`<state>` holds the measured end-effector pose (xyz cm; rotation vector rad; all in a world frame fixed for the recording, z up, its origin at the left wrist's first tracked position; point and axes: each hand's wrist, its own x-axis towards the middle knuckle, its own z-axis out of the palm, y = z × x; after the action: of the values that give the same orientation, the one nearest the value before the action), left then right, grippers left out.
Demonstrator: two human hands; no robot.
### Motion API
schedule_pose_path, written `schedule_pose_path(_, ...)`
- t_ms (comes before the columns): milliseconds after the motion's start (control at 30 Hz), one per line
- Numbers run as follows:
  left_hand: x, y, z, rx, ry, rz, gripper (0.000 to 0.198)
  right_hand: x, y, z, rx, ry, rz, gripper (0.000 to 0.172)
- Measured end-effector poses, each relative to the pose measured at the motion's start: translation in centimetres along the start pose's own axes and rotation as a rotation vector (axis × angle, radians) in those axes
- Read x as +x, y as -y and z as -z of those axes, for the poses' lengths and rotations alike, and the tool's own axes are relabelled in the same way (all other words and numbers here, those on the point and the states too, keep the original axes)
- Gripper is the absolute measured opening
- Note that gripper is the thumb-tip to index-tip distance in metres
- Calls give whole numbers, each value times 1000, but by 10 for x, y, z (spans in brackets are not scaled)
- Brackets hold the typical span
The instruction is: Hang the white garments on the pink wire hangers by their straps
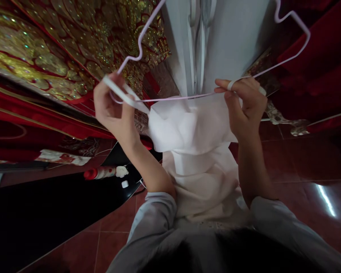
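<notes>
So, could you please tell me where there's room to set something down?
The black table looks bare left of the bottle and white box. Bare floor tiles show right of the right forearm. Around the left hand and right hand it is crowded with hanger, white cloth and hanging clothes.

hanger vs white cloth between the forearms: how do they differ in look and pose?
Shape: the hanger is a slim, bent outline; the white cloth is broad and loosely folded.
Colour: the hanger looks pale lilac-pink, the cloth white to cream.
Place: the hanger's sides run up past the left hand and right hand; the cloth shows mostly below its bar.
Shared: both are pale.
</notes>
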<state>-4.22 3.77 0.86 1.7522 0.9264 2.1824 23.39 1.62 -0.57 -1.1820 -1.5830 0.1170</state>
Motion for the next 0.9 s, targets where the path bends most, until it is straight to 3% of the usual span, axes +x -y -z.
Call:
schedule_pose_path(67, 15, -17, -6, 11, 152, 55, 21, -2, -1, 1, 25, -8, -10, 33)
schedule_pose_path(133, 27, -36, -12, 45, 198, 90, 18, -3, -2, 2, 62, -35, 1, 33)
schedule_pose_path(333, 44, -74, -29, 129, 78, 581, 28, -1, -1, 4, 110, -67, 65, 33)
schedule_pose_path(400, 39, -71, -29, 64, 67, 594, 32, -2, 0, 4, 98, -64, 70, 33)
schedule_pose_path(500, 21, -50, -25, -44, 47, 437, 37, -2, 0, 4, 57, -62, 62, 35)
schedule_pose_path(600, -4, -21, -23, -138, -229, 287, 39, -1, 1, 4, 56, -1, 89, 42)
schedule_pose_path(667, -20, -9, -26, -228, -271, 444, 22, -1, 4, 5, 65, 61, 123, 46)
schedule_pose_path(733, -30, -8, -33, -307, -233, 555, 3, 0, 8, 6, 64, 103, 121, 47)
schedule_pose_path(900, -32, -26, -48, -316, -204, 530, 17, 4, -2, 16, 201, 59, 148, 44)
